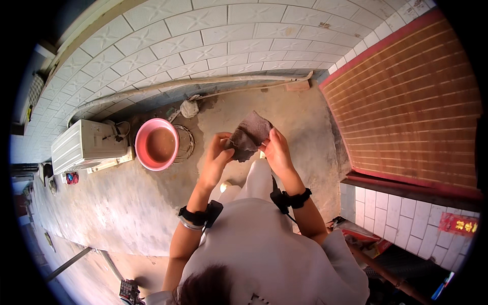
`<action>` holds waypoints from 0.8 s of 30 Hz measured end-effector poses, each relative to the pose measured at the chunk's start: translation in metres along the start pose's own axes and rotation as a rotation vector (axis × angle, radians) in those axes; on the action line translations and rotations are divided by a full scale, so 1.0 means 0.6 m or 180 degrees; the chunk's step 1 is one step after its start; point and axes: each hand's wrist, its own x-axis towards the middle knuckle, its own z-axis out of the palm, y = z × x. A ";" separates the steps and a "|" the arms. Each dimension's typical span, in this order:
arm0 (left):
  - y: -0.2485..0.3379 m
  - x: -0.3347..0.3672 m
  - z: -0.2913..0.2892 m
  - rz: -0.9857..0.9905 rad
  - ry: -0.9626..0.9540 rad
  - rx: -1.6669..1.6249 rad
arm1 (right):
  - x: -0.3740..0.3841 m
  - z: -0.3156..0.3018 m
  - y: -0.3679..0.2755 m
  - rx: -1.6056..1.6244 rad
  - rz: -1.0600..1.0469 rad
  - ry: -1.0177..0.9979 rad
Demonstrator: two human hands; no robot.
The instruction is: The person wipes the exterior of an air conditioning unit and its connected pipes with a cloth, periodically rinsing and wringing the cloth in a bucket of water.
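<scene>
Gripping opposite edges of a crumpled grey-brown cloth (250, 133), the bare left hand (217, 156) and bare right hand (277, 151) hold it before the body, above a tan concrete floor (305, 124). To the left, a round pink basin (142, 148) of brownish liquid sits between the hands and a white box-shaped unit (86, 145).

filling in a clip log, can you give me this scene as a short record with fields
held item: dark grey-brown cloth, partly folded
left side: left hand grips the cloth
right side: right hand grips the cloth
container: pink basin with brownish liquid, left of the hands
beyond basin: white boxy unit
far right: brown striped panel, red-edged
wall: white tiles
</scene>
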 end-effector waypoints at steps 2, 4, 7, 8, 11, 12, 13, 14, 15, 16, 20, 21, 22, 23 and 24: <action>-0.015 0.046 0.026 -0.0175 -0.0175 -0.0003 | 0.015 -0.046 -0.023 -0.0400 0.0013 0.0302; -0.027 0.102 0.079 -0.0416 -0.0013 0.0564 | 0.030 -0.078 -0.066 -0.0343 -0.0037 0.0606; -0.076 0.210 0.148 -0.0445 -0.0222 0.1171 | 0.054 -0.167 -0.123 -0.0722 0.0021 0.0895; -0.084 0.235 0.177 -0.0367 -0.0387 0.1387 | 0.060 -0.179 -0.154 -0.0620 -0.0023 0.0879; -0.098 0.305 0.264 -0.0238 -0.0627 0.1450 | 0.089 -0.297 -0.196 -0.0990 0.0133 0.0975; -0.102 0.327 0.290 -0.0271 -0.0581 0.1329 | 0.099 -0.317 -0.221 -0.0941 0.0416 0.0918; -0.102 0.352 0.314 -0.0302 -0.0524 0.1212 | 0.117 -0.341 -0.235 -0.0672 0.0565 0.0844; -0.095 0.371 0.333 -0.0382 -0.0492 0.1173 | 0.129 -0.365 -0.237 -0.0374 0.0729 0.0767; -0.097 0.391 0.345 -0.0297 -0.0491 0.1130 | 0.140 -0.382 -0.241 -0.0071 0.0887 0.0679; -0.103 0.410 0.354 -0.0212 -0.0487 0.1090 | 0.151 -0.388 -0.242 -0.0002 0.0935 0.0533; -0.133 0.501 0.339 0.0256 -0.0552 0.1788 | 0.236 -0.384 -0.240 0.0696 0.0611 0.0500; -0.133 0.525 0.339 0.0118 -0.0522 0.1826 | 0.261 -0.395 -0.238 0.0541 0.0566 0.0695; -0.135 0.550 0.341 -0.0021 -0.0498 0.1868 | 0.287 -0.409 -0.233 0.0388 0.0523 0.0898; -0.131 0.575 0.337 -0.0144 -0.0482 0.1917 | 0.316 -0.420 -0.225 0.0236 0.0468 0.1097; -0.151 0.604 0.322 -0.0454 -0.0522 0.1841 | 0.342 -0.446 -0.207 -0.0090 0.0389 0.1347</action>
